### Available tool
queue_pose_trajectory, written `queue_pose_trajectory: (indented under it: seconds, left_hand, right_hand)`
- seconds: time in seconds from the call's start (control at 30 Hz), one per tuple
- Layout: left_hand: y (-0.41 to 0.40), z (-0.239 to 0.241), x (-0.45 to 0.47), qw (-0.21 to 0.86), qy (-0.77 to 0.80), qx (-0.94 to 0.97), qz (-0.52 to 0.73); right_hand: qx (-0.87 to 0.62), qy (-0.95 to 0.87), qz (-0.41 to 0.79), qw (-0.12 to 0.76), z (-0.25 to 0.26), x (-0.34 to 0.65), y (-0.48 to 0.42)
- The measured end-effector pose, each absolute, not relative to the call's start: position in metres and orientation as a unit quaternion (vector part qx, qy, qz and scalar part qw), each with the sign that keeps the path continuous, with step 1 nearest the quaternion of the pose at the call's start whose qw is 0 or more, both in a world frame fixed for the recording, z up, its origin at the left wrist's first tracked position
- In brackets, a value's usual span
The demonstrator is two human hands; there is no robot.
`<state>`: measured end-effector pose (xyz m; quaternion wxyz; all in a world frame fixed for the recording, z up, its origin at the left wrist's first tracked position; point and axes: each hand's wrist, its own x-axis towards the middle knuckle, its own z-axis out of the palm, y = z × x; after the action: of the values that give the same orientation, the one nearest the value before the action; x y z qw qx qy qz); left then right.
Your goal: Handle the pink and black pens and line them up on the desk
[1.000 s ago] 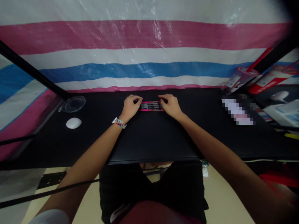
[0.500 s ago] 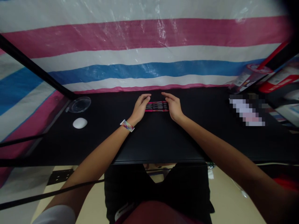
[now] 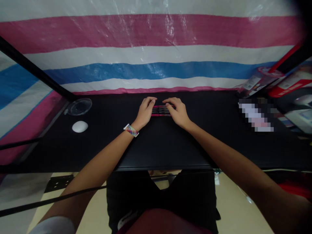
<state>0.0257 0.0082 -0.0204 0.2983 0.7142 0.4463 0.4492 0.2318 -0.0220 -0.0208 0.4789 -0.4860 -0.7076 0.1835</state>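
Several slim pens (image 3: pixel 161 110) in black, grey and pink lie side by side on the black tabletop (image 3: pixel 156 146), pointing left to right. My left hand (image 3: pixel 145 112) rests at their left end, its fingers extended forward and the thumb slightly apart. A multicoloured band (image 3: pixel 131 130) circles that wrist. My right hand (image 3: pixel 178 112) is over the right end of the row, fingers curved and spread from the thumb, covering the pen ends there. Whether either palm presses on the pens is hidden.
A white rounded object (image 3: pixel 80 126) and a clear plastic lid (image 3: pixel 79 106) lie to the left. At the right stand a clear tub with a pink rim (image 3: pixel 258 81) and a blurred-out item (image 3: pixel 255 115). A striped plastic sheet (image 3: pixel 151 70) hangs behind.
My right hand has moved left over the pens and its fingers have curled more, hiding their right ends. My left hand stays at the left end. The view has shifted slightly.
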Motion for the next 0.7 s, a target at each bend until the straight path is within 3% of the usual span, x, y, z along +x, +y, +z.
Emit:
queue_pose_trajectory:
  seconds: [0.37, 0.7]
  left_hand:
    - [0.008, -0.017, 0.021, 0.259, 0.443, 0.743, 0.429]
    - [0.01, -0.019, 0.022, 0.201, 0.431, 0.789, 0.39]
  right_hand:
    - [-0.363, -0.853, 0.086, 0.366, -0.01, 0.224, -0.038]
    - [-0.349, -0.867, 0.09, 0.345, -0.011, 0.222, -0.039]
